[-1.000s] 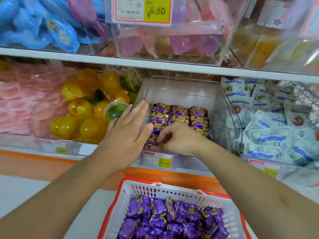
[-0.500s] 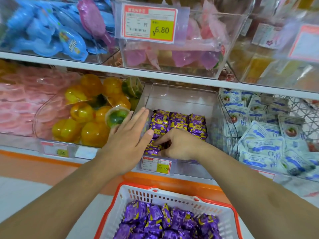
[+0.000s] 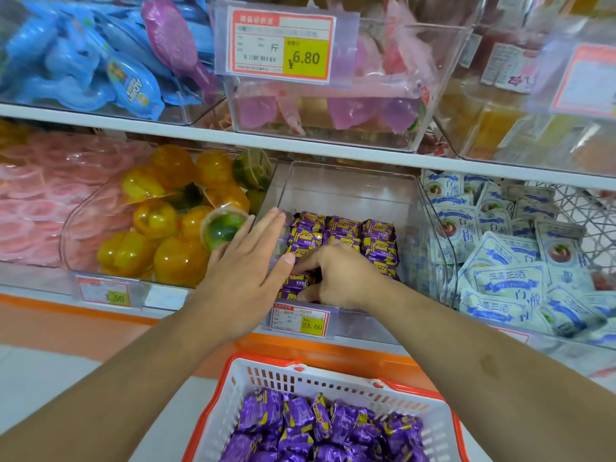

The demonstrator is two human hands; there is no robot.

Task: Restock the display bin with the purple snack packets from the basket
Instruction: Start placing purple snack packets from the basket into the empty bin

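You are looking at a shop shelving unit with two white shelf boards, one above the other, and an orange strip running along the front of the base. On the upper board you see clear bins with blue packets and pink jelly pouches, with a price tag showing 6.80. On the lower board there are pink jelly cups, yellow jelly cups and white-blue plum packets, and below the shelving the floor is pale and evenly lit.
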